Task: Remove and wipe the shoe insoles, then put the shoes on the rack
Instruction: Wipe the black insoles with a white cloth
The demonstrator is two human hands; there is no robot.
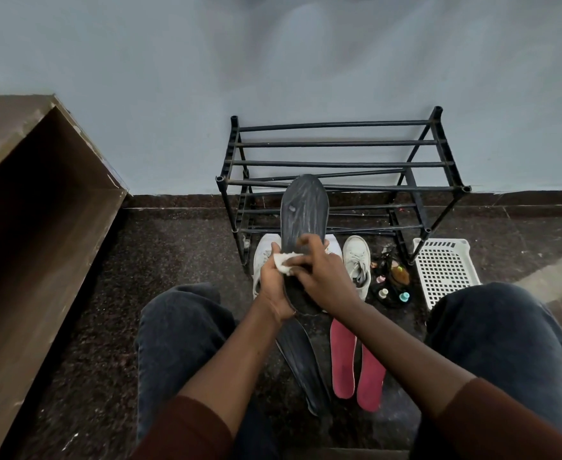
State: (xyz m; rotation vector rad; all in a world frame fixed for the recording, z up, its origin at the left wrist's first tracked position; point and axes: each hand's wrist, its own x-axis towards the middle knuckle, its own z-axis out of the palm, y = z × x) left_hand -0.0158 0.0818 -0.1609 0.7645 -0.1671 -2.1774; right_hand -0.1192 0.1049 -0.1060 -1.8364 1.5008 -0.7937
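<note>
Knees at 5 and 7 | pink insoles (pixel 356 363) out, 6 | my left hand (pixel 274 280) pinches cloth (pixel 284 262), right hand (pixel 319 273) grips black insole (pixel 304 210) | shoes (pixel 357 260) not yet on rack (pixel 339 164), 12

I hold one insole (pixel 304 210) upright between my knees, my left hand (pixel 273 280) and right hand (pixel 323 277) around its lower half, a cloth (pixel 284 262) between them. The rack (pixel 339 167) stands at twelve o'clock against the wall, shoes (pixel 357 260) at its foot, a basket (pixel 442 270) at two o'clock. Three more insoles (pixel 342 360) lie at six o'clock beneath my forearms.
</note>
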